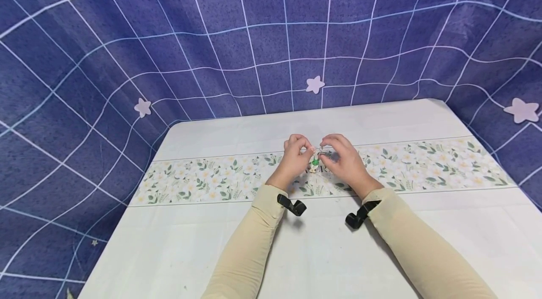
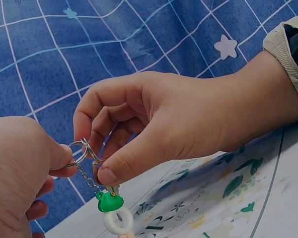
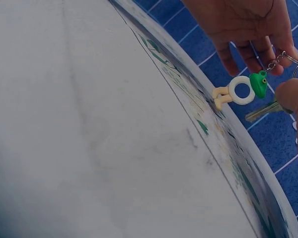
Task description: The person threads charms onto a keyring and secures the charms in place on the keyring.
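Note:
My left hand (image 1: 295,158) pinches a metal key ring (image 2: 72,145) between thumb and fingers. From the ring hangs a short chain with a green frog-head charm (image 2: 110,202), joined to a white hoop and beige legs (image 3: 221,97). Facing it, my right hand (image 1: 344,160) holds a key (image 3: 262,111) by its head between thumb and fingers, right at the ring. The key's blade points out below the right thumb in the right wrist view. Fingers partly cover where key and ring meet, so I cannot tell whether the key is threaded on. Both hands are held above the table.
A white table cover (image 1: 203,238) with a floral band (image 1: 203,179) lies under the hands. Behind and at the sides hangs a blue curtain (image 1: 262,45) with white grid lines and stars. Black straps (image 1: 291,205) circle both wrists.

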{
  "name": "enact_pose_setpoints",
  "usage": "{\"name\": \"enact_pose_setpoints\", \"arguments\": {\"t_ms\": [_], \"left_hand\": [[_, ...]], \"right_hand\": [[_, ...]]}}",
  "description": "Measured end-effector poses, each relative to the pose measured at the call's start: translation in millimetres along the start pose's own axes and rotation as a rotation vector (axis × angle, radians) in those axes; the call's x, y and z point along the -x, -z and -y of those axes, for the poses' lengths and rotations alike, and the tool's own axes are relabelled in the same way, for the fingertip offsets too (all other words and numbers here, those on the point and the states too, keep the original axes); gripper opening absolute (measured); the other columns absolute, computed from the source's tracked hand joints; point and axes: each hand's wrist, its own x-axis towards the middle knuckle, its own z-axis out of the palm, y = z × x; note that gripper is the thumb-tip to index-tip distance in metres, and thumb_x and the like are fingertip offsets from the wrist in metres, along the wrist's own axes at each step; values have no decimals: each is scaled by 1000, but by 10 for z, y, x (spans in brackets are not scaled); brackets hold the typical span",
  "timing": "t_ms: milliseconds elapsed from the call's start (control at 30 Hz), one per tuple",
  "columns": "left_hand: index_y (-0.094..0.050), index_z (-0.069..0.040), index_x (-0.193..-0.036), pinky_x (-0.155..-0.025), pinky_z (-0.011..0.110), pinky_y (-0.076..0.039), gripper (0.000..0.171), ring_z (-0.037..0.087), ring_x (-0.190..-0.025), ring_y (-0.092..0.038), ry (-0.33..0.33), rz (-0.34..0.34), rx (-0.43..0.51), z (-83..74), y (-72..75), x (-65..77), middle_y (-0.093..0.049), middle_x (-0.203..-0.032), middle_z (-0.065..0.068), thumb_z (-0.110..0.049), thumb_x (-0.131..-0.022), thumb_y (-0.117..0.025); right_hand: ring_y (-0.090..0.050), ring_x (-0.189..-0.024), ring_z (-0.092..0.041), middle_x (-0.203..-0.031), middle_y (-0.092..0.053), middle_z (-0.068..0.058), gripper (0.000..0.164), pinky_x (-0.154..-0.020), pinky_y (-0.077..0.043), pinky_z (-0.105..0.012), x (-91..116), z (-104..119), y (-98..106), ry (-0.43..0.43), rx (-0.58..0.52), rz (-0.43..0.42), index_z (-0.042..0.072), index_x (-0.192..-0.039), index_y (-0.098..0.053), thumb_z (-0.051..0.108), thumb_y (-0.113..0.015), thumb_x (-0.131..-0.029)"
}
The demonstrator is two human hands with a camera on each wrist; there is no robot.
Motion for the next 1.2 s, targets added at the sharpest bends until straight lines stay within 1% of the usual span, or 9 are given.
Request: {"name": "enact_pose_setpoints", "arguments": {"t_ms": [133,333,633,933,1200], "left_hand": [[-53,-11,-79,-106,54,-33,24,32,-127,-33,1,7,10,19,-11,-4,-46,-124,10,-15,-102,-58],[-55,-11,-80,-106,53,-34,24,31,-126,-34,3,-2,12,30,-5,-9,-47,-124,9,-17,-102,-59],[-55,-10,-80,-108,54,-32,23,33,-128,-34,4,-12,0,32,-12,-14,-47,-124,11,-16,-101,-60],[-55,-10,-80,-107,53,-33,22,33,-128,-34,-4,-18,-22,18,-13,-5,-47,-123,11,-15,-101,-60],[-54,-11,-80,-106,54,-35,23,33,-128,-34,3,-18,-36,10,-14,-3,-47,-124,11,-16,-101,-60]], "right_hand": [[-58,-115,-32,-122,-61,-12,35,-98,-46,-47,-5,3,-2,7,6,-3,9,-113,-64,4,-82,-82],[-58,-116,-31,-123,-61,-11,33,-98,-46,-47,-5,10,6,2,11,3,9,-112,-65,8,-82,-84],[-58,-114,-31,-121,-61,-11,30,-95,-48,-47,1,0,6,4,20,7,9,-110,-66,13,-82,-85],[-59,-111,-31,-117,-63,-11,31,-95,-48,-46,3,2,6,15,18,-15,8,-107,-68,15,-85,-82],[-60,-109,-31,-115,-63,-10,31,-93,-48,-46,-1,-8,-5,21,29,-31,7,-104,-69,17,-86,-80]]}}
